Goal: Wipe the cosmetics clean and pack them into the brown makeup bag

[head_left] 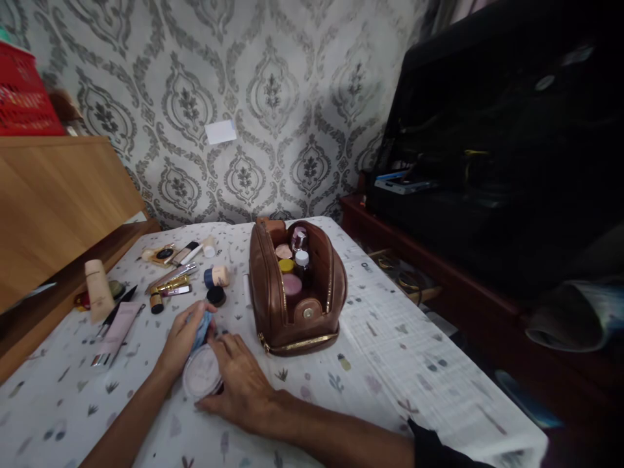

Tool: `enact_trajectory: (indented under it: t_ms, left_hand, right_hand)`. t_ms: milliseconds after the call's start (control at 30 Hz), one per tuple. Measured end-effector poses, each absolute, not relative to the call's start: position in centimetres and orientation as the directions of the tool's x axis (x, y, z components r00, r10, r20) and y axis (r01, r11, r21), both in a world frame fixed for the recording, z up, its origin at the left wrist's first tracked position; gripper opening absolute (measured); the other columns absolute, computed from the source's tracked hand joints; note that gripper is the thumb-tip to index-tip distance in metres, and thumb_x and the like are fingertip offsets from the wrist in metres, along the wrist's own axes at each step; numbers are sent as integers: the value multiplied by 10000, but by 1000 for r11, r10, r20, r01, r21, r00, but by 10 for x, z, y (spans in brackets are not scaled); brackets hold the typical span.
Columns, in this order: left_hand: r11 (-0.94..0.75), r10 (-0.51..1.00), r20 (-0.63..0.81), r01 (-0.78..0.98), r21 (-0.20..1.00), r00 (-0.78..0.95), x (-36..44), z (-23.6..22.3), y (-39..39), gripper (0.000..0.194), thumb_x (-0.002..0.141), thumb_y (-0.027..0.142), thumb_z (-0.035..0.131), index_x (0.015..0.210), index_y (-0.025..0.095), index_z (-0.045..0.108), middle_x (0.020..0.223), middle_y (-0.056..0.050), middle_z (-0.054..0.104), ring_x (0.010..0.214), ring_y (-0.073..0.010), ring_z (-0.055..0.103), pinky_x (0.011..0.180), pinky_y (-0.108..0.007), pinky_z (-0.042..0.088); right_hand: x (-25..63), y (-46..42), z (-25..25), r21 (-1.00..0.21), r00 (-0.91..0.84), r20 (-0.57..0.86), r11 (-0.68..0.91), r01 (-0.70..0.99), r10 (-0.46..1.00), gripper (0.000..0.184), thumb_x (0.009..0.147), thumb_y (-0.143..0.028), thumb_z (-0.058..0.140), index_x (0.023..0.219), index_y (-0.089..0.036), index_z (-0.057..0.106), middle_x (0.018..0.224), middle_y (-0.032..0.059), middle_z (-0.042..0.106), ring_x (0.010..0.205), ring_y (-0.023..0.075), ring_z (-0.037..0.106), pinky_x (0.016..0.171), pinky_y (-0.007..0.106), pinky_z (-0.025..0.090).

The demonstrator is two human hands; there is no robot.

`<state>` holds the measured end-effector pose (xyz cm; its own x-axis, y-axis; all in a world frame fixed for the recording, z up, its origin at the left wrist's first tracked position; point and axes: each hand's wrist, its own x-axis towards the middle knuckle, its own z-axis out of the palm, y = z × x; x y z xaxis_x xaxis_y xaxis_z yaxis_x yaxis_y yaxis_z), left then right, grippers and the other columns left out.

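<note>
My left hand (182,338) is closed around a small blue cloth (203,329) and presses it against a round pale pink compact (201,374). My right hand (241,380) grips the compact from the right, fingers curled over its rim. Both hands rest on a patterned white sheet (390,344). Just beyond them stands an open brown leather cosmetic bag (273,292) with several jars and bottles (291,266) upright inside.
Loose cosmetics lie left of the bag: a beige tube (97,289), a pink tube (117,328), gold lipsticks (170,284), a black jar (216,296), a palette (163,253). A wooden headboard (53,201) is left; a dark open suitcase (487,143) on a wooden bench is right.
</note>
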<state>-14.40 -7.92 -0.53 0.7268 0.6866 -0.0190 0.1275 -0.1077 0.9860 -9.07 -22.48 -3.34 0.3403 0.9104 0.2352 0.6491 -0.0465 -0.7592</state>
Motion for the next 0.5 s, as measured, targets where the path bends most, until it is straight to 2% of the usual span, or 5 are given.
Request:
enact_trajectory:
  t_ms: [133, 300, 400, 500]
  left_hand:
    - [51, 735, -47, 14, 999, 676, -146, -3, -78, 627, 691, 727, 675, 995, 179, 642, 825, -48, 714, 735, -206, 680, 634, -288, 553]
    - [155, 669, -86, -25, 988, 738, -150, -3, -78, 686, 714, 715, 672, 1134, 172, 654, 998, -103, 742, 957, -258, 698, 829, -347, 573]
    - [83, 626, -72, 25, 996, 776, -152, -5, -81, 621, 708, 634, 741, 1103, 159, 685, 976, -97, 741, 922, -238, 686, 809, -293, 553]
    - [13, 638, -70, 80, 997, 766, -153, -5, -82, 567, 706, 605, 760, 1057, 165, 692, 825, -41, 707, 737, -169, 639, 647, -218, 503]
  right_hand:
    - [-88, -224, -23, -901, 501, 156, -85, 426, 851, 762, 623, -304, 871, 1306, -168, 560, 1271, 127, 584, 1216, 328, 523, 1057, 475, 438]
    - [-84, -223, -20, -994, 627, 82, 21, 104, 774, 729, 678, -253, 813, 1342, -219, 514, 1315, 77, 610, 1212, 275, 581, 1049, 423, 462]
    - [-84, -223, -24, -989, 601, 121, 45, 140, 790, 845, 639, -211, 833, 1399, -209, 464, 1387, 94, 569, 1281, 277, 538, 1107, 430, 416]
    - [-86, -224, -29, -969, 548, 138, -2, 248, 825, 955, 593, -220, 875, 1440, -170, 437, 1425, 139, 534, 1328, 299, 495, 1143, 439, 376]
